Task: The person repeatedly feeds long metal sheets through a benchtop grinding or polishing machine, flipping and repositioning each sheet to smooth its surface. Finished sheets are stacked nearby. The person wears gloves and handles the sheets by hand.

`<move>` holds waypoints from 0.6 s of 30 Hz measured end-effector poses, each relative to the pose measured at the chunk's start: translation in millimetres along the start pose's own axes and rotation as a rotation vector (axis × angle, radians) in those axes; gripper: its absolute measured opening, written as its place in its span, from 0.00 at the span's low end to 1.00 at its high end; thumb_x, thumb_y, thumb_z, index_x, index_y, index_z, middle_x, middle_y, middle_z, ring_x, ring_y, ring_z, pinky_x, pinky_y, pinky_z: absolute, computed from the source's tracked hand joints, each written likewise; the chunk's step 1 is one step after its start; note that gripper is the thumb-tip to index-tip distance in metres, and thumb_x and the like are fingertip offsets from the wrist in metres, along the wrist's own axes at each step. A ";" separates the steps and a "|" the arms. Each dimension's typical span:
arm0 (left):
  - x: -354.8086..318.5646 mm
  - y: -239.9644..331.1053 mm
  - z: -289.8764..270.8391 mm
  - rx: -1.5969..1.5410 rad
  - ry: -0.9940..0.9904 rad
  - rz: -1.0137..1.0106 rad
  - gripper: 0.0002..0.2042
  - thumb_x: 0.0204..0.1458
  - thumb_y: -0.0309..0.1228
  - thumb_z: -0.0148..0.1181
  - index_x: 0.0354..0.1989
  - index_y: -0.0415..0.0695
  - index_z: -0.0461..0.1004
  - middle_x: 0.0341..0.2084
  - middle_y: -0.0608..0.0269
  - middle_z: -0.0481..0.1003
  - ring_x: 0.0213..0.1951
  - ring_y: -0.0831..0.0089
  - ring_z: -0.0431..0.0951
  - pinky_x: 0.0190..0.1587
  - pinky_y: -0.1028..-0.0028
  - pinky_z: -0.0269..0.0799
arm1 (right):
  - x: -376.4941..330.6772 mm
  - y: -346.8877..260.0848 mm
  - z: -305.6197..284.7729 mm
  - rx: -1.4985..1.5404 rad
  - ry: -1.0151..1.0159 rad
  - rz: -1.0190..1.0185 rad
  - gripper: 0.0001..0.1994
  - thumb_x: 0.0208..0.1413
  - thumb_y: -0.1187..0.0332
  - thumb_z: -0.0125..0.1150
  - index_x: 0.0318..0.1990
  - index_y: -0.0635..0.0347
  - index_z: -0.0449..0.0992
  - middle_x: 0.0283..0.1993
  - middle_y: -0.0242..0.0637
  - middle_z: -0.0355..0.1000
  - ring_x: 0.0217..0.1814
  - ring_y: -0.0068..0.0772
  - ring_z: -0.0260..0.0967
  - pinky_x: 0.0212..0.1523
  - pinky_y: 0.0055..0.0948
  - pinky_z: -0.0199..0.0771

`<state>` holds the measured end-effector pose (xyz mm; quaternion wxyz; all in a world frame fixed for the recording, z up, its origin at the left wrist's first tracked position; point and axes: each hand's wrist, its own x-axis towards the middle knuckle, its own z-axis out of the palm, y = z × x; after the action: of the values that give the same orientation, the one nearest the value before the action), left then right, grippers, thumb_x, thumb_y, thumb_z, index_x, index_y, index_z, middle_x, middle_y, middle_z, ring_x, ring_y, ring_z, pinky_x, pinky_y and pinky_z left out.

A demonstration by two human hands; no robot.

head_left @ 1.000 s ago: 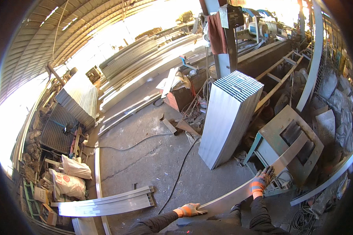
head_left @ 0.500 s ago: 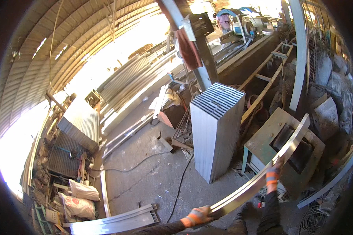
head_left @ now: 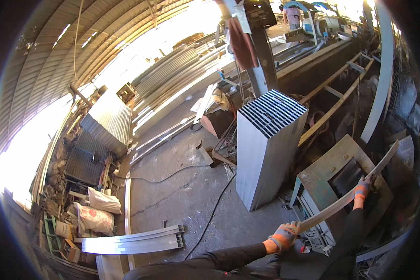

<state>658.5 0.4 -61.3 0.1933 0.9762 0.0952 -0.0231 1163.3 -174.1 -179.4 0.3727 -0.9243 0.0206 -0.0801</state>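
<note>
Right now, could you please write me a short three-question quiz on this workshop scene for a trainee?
1. True or false: both gloved hands hold the long metal strip.
2. Which hand grips the strip nearer its far end? A) left hand B) right hand
3. Fill in: the strip passes over the green metal ______, right of the tall upright stack of metal profiles.

Key:
1. True: each hand has a shut grip on the strip.
2. B: the right hand is farther along it; the left hand holds the near end.
3. Machine, with a dark opening in its top plate.
</note>
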 end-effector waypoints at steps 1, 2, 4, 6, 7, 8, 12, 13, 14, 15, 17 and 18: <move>-18.7 -5.5 -3.4 -0.053 -0.010 -0.014 0.31 0.59 0.39 0.72 0.67 0.36 0.69 0.51 0.44 0.79 0.48 0.44 0.85 0.50 0.51 0.81 | -21.5 -4.0 -4.9 -0.113 0.039 -0.063 0.34 0.74 0.63 0.58 0.81 0.73 0.60 0.83 0.69 0.58 0.87 0.63 0.56 0.87 0.46 0.55; -41.5 -10.7 -6.4 -0.064 -0.016 -0.026 0.32 0.59 0.39 0.73 0.67 0.36 0.68 0.51 0.44 0.79 0.48 0.44 0.84 0.50 0.50 0.81 | -43.5 -11.5 -7.6 -0.161 -0.005 -0.076 0.34 0.74 0.63 0.59 0.81 0.72 0.60 0.83 0.69 0.59 0.85 0.64 0.59 0.85 0.47 0.59; -92.0 -24.2 -14.3 -0.085 -0.056 -0.062 0.33 0.58 0.38 0.73 0.67 0.35 0.68 0.50 0.45 0.79 0.47 0.44 0.84 0.50 0.50 0.81 | -101.9 -27.9 -6.2 -0.062 0.053 -0.135 0.35 0.74 0.63 0.60 0.82 0.71 0.61 0.82 0.68 0.61 0.83 0.66 0.61 0.84 0.48 0.61; -147.0 -38.9 -24.1 -0.072 -0.042 -0.054 0.32 0.58 0.39 0.73 0.66 0.36 0.69 0.50 0.45 0.79 0.48 0.44 0.84 0.50 0.51 0.81 | -158.0 -39.9 -14.8 -0.026 -0.118 0.010 0.36 0.74 0.63 0.60 0.83 0.70 0.59 0.83 0.67 0.60 0.84 0.64 0.61 0.84 0.48 0.61; -173.7 -49.1 -29.9 -0.066 -0.042 -0.047 0.31 0.57 0.39 0.73 0.66 0.36 0.69 0.50 0.45 0.79 0.48 0.45 0.85 0.50 0.51 0.81 | -190.2 -43.4 -17.7 -0.025 -0.043 -0.043 0.36 0.74 0.63 0.61 0.84 0.68 0.58 0.83 0.68 0.60 0.83 0.63 0.64 0.82 0.48 0.66; -201.2 -57.5 -33.5 -0.061 -0.044 -0.054 0.31 0.58 0.39 0.72 0.66 0.37 0.69 0.50 0.44 0.79 0.48 0.45 0.85 0.50 0.51 0.81 | -220.9 -47.1 -19.7 0.017 0.003 -0.112 0.35 0.75 0.63 0.59 0.83 0.70 0.59 0.82 0.67 0.61 0.82 0.63 0.65 0.81 0.49 0.66; -310.6 -93.1 -38.5 -0.058 -0.066 -0.076 0.31 0.59 0.41 0.71 0.66 0.38 0.69 0.50 0.44 0.79 0.49 0.44 0.85 0.50 0.50 0.81 | -349.3 -62.6 -18.9 0.174 0.015 -0.159 0.32 0.78 0.63 0.55 0.82 0.73 0.60 0.82 0.65 0.64 0.81 0.62 0.65 0.80 0.50 0.66; -340.8 -100.4 -35.7 -0.066 -0.129 -0.110 0.31 0.59 0.41 0.71 0.66 0.38 0.69 0.50 0.44 0.79 0.49 0.43 0.84 0.50 0.49 0.80 | -373.4 -64.4 -25.0 -0.001 -0.156 -0.076 0.34 0.79 0.64 0.55 0.85 0.69 0.55 0.83 0.66 0.61 0.83 0.63 0.62 0.81 0.51 0.66; -369.1 -107.8 -33.5 -0.084 -0.099 -0.099 0.31 0.59 0.41 0.71 0.66 0.38 0.69 0.50 0.44 0.78 0.49 0.43 0.84 0.50 0.49 0.80 | -403.4 -70.2 -24.5 0.057 -0.044 -0.133 0.34 0.79 0.63 0.55 0.85 0.67 0.55 0.83 0.67 0.61 0.84 0.63 0.61 0.81 0.51 0.65; -394.1 -117.2 -32.9 -0.099 -0.105 -0.100 0.31 0.59 0.42 0.71 0.66 0.38 0.69 0.50 0.44 0.78 0.49 0.42 0.84 0.50 0.49 0.80 | -429.7 -74.2 -29.4 -0.024 0.007 -0.192 0.34 0.79 0.63 0.55 0.85 0.66 0.55 0.82 0.68 0.61 0.84 0.63 0.61 0.82 0.51 0.64; -436.4 -132.4 -33.8 -0.072 -0.129 -0.116 0.31 0.59 0.43 0.71 0.65 0.37 0.70 0.51 0.44 0.79 0.50 0.40 0.84 0.51 0.48 0.80 | -479.6 -88.2 -37.4 -0.050 0.015 -0.196 0.35 0.78 0.63 0.56 0.86 0.64 0.55 0.82 0.68 0.62 0.84 0.62 0.61 0.83 0.51 0.63; -458.0 -140.7 -37.4 -0.069 -0.120 -0.107 0.31 0.59 0.43 0.71 0.65 0.37 0.70 0.51 0.45 0.79 0.49 0.41 0.84 0.50 0.48 0.81 | -504.5 -95.7 -42.8 0.007 -0.072 -0.091 0.35 0.78 0.63 0.57 0.86 0.64 0.55 0.82 0.68 0.62 0.85 0.62 0.61 0.83 0.50 0.62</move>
<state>182.3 61.3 -41.7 0.2309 0.9593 0.1362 -0.0884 656.7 -85.1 -149.8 0.3723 -0.9252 -0.0353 -0.0636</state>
